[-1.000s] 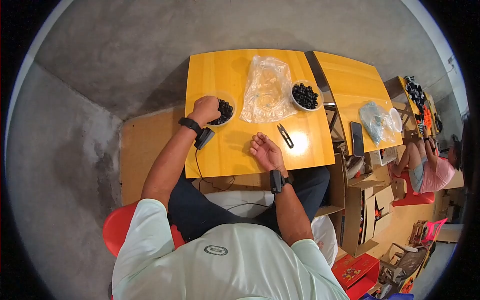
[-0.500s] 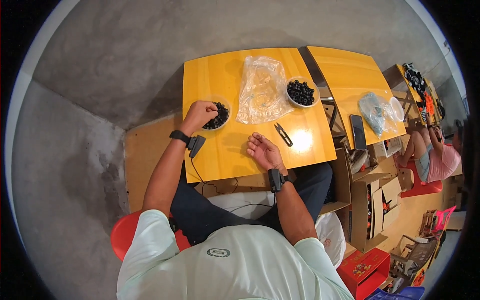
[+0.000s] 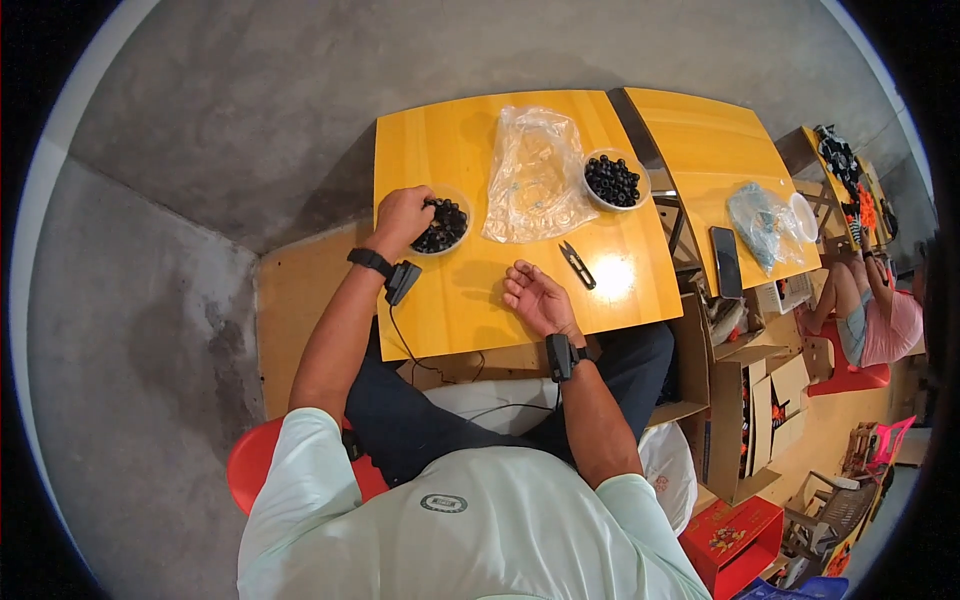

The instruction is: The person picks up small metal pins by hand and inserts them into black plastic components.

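Note:
My left hand [image 3: 403, 216] is at the far left rim of a clear round bowl [image 3: 466, 238], its fingers bent and pressed together. Small black beads [image 3: 441, 229] lie inside that bowl. Whatever the fingertips pinch is too small to make out. Palm up above the table's near side rests my right hand [image 3: 539, 302], fingers loosely curled and apart, with nothing visible in it. Beyond it lie small black thread snips [image 3: 577, 265]. A second clear bowl [image 3: 645, 192], piled with black beads [image 3: 612, 181], stands farther right, beside a flattened clear plastic bag [image 3: 528, 190].
The yellow table [image 3: 430, 310] ends close to my lap. Across a gap to the right, another table [image 3: 690, 125] bears a phone [image 3: 726, 262] and a bag of bluish pieces [image 3: 757, 222]. Open cardboard boxes [image 3: 728, 435] stand below. A seated person [image 3: 885, 320] is at far right.
My left hand has drawn slightly from over the beads toward the bowl's far left rim. My right hand keeps its pose. The whole view has shifted a little.

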`<action>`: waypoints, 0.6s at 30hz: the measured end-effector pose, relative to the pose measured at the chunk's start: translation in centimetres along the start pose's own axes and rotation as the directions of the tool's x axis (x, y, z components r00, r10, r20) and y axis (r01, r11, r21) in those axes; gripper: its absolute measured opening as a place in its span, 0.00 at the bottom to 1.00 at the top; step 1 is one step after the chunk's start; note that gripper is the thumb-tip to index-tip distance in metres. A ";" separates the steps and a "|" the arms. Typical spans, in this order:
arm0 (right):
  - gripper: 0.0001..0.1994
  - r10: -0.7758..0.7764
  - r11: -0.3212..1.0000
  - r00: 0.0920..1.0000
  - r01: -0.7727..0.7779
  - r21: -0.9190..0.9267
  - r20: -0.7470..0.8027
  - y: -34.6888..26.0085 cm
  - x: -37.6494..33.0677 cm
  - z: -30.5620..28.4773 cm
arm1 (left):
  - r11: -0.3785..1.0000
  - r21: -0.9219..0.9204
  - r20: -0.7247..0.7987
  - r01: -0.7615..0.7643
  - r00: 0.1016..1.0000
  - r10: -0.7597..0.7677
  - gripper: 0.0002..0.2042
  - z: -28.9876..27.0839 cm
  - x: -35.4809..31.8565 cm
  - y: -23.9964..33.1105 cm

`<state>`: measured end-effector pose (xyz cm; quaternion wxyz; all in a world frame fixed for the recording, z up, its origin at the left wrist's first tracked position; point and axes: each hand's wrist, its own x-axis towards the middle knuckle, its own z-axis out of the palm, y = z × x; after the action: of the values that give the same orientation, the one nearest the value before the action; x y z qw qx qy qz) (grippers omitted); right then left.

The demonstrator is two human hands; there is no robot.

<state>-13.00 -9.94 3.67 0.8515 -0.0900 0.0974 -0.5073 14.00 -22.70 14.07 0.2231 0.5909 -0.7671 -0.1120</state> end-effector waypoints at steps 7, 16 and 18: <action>0.16 0.010 1.000 1.000 -0.010 -0.001 -0.013 0.3 0.1 0.6 | 0.933 0.310 0.105 -0.181 0.982 0.155 0.08 1.8 1.7 0.4; 0.16 0.008 1.000 0.999 -0.008 0.003 0.033 0.1 0.1 0.4 | 0.904 0.352 0.099 -0.245 0.970 0.224 0.06 2.4 1.8 -1.3; 0.16 0.014 1.000 0.999 -0.014 -0.001 0.033 0.1 0.2 0.5 | 0.903 0.358 0.088 -0.239 0.971 0.222 0.05 2.4 1.7 -1.9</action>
<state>-12.68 -10.01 4.06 0.8566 -0.0979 0.0840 -0.4996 14.11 -25.08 11.52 0.1037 0.5245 -0.8438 0.0467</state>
